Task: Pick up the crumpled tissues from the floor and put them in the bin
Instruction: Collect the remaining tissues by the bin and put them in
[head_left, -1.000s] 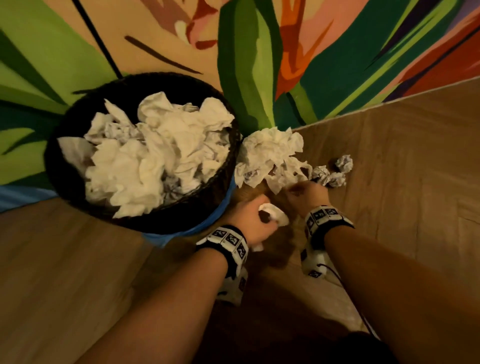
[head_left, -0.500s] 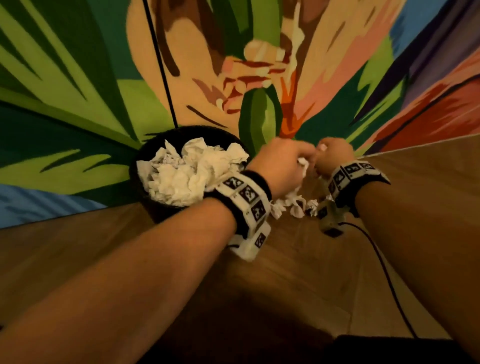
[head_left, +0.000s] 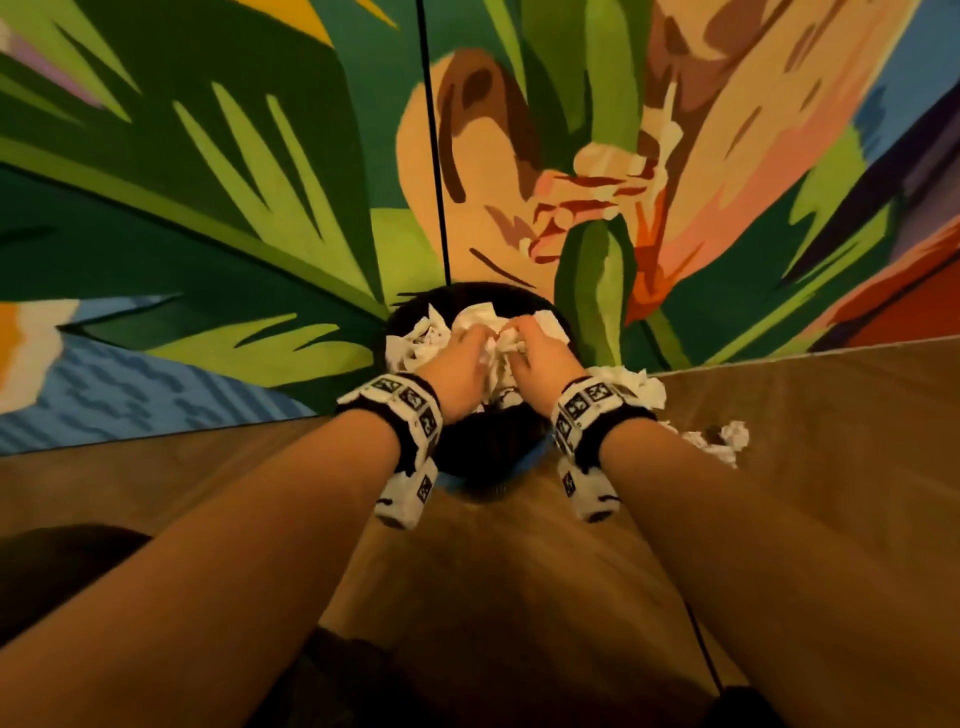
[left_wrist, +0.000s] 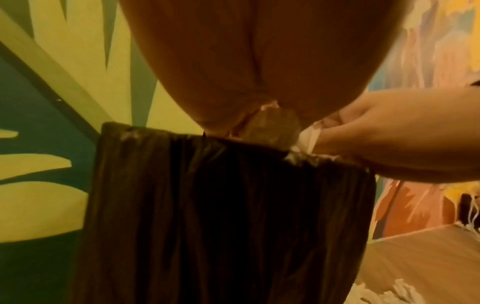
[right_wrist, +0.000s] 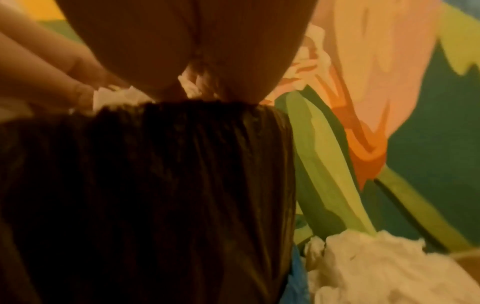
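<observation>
The bin (head_left: 470, 452), lined with a black bag, stands against the painted wall, heaped with white tissues (head_left: 423, 338). Both my hands are over its top, side by side. My left hand (head_left: 475, 345) curls its fingers round a crumpled tissue wad (head_left: 501, 345), and my right hand (head_left: 522, 340) grips the same wad from the right. In the left wrist view the right hand (left_wrist: 384, 139) pinches tissue (left_wrist: 309, 136) at the bag's rim (left_wrist: 182, 139). In the right wrist view tissue (right_wrist: 191, 86) shows under my curled fingers. More crumpled tissues (head_left: 641, 387) lie on the floor right of the bin.
The mural wall (head_left: 260, 208) rises directly behind the bin. Small tissue balls (head_left: 732, 434) lie farther right on the wooden floor (head_left: 831, 467). A big floor pile (right_wrist: 376, 267) sits by the bin's blue base (right_wrist: 298, 277). A thin cable (head_left: 701, 654) trails by my right arm.
Both hands lifted tissues from the floor pile right of the bin and carried them left, over the bin's top. The head view has tilted up toward the wall.
</observation>
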